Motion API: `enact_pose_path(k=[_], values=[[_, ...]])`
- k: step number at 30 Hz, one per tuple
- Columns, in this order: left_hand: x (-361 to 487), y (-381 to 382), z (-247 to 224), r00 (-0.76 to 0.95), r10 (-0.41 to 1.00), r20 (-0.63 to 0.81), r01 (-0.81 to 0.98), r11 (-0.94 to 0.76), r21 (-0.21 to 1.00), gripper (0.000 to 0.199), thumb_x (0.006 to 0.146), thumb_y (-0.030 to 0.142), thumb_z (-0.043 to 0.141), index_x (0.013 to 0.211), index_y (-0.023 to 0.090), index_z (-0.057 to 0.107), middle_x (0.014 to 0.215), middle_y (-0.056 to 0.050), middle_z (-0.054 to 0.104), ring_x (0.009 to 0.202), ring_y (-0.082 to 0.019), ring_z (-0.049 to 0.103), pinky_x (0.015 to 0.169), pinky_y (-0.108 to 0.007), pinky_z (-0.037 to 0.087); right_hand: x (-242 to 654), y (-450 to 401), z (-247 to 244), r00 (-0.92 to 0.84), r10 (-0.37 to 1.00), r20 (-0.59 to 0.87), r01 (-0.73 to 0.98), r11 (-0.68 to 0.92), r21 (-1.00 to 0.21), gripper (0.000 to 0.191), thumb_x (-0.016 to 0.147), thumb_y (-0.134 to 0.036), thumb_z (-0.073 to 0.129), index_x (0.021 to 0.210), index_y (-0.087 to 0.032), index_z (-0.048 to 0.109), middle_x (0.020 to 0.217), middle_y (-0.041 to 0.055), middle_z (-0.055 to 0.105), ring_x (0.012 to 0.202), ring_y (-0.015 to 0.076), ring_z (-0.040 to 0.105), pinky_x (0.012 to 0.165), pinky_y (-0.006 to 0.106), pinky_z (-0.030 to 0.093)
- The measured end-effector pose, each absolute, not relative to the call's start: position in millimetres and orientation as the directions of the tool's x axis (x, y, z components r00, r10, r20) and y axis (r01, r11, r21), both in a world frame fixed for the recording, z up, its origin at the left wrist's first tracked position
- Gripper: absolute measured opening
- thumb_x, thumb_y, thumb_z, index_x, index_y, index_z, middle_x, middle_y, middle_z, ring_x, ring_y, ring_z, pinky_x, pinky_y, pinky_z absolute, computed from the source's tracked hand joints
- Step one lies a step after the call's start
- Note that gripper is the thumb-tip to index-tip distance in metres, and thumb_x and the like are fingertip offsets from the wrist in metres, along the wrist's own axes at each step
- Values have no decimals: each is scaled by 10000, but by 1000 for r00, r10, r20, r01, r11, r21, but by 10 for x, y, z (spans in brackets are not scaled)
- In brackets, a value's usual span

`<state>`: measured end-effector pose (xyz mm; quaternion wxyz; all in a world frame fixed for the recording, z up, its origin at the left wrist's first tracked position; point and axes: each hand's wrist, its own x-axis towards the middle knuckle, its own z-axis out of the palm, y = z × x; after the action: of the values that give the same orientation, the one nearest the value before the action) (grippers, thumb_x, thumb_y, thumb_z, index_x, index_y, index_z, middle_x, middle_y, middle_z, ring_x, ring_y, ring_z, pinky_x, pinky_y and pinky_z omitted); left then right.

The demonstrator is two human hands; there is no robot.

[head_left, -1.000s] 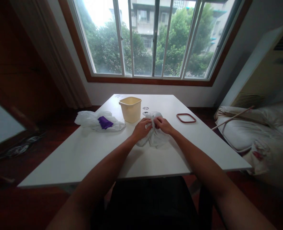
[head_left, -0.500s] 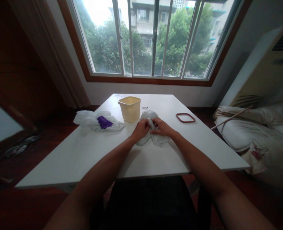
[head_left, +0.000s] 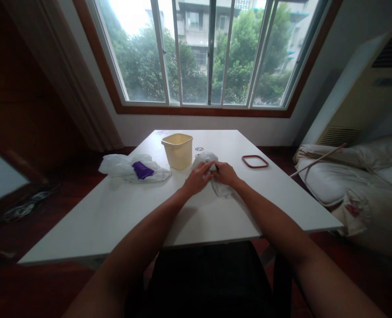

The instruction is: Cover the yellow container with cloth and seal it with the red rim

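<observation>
A crumpled translucent white plastic bag (head_left: 222,190) lies on the white table, bunched up between my two hands. My left hand (head_left: 197,177) is closed on it from the left, its fingers reaching over the gathered plastic. From the other side my right hand (head_left: 225,173) grips the same bag, and the fingertips of both hands meet near its middle. Part of the bag bulges out beyond the hands, and a loose end spreads below the right one. What the bag contains, if anything, is hidden. Just behind my left hand stands a pale yellow plastic bin (head_left: 179,154).
On the left of the table (head_left: 123,225) a second white plastic bag (head_left: 123,170) lies with a purple piece (head_left: 142,170) on it. A dark red rounded-square ring (head_left: 255,161) rests at the right. A stick (head_left: 318,160) leans by wrapped bundles beyond the right edge.
My fingers have shifted on the bag: the left hand has flattened over it and the two hands have come together. The view has moved slightly; the bin, ring and other bag have stayed put.
</observation>
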<state>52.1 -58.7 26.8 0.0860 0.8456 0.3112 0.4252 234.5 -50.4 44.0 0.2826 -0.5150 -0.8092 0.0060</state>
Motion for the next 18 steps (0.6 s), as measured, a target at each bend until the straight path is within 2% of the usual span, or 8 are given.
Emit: enact_pose_path(k=[3, 8, 11, 15, 18], values=[[500, -611, 296, 489, 598, 635, 559, -774, 298, 640, 871, 269, 646, 1473, 237, 432, 1159, -99, 586, 1079, -251, 547, 978, -408, 475, 2353, -509, 448, -288, 818, 498, 777, 504, -377, 274, 772, -159, 578, 1027, -188, 671, 980, 79, 737, 859, 214, 650, 780, 290, 473], [471, -603, 339, 430, 620, 656, 689, -695, 205, 586, 884, 298, 631, 1445, 247, 472, 1172, -106, 611, 1085, -273, 551, 984, -417, 463, 2338, -531, 452, -326, 735, 595, 625, 640, -447, 235, 776, -162, 554, 987, -183, 655, 978, 60, 708, 869, 198, 620, 839, 304, 479], [440, -589, 366, 391, 626, 675, 714, -669, 207, 498, 871, 234, 620, 1364, 245, 547, 1147, -96, 632, 1065, -265, 567, 952, -385, 472, 2299, -568, 467, -339, 698, 630, 571, 685, -452, 172, 791, -180, 557, 940, -188, 641, 945, 54, 691, 850, 194, 609, 835, 304, 476], [389, -562, 380, 340, 645, 685, 719, -647, 252, 283, 863, 171, 570, 1124, 241, 656, 1027, -70, 672, 982, -241, 604, 864, -342, 483, 2258, -631, 508, -365, 688, 627, 542, 705, -458, 162, 815, -202, 560, 957, -199, 637, 974, 56, 694, 859, 195, 613, 827, 301, 478], [365, -536, 368, 294, 664, 687, 708, -634, 310, 185, 843, 148, 554, 963, 222, 674, 921, -58, 684, 893, -222, 624, 801, -317, 478, 2262, -672, 547, -362, 705, 610, 579, 683, -446, 282, 821, -231, 597, 1101, -205, 615, 997, 60, 701, 844, 202, 626, 789, 297, 480]])
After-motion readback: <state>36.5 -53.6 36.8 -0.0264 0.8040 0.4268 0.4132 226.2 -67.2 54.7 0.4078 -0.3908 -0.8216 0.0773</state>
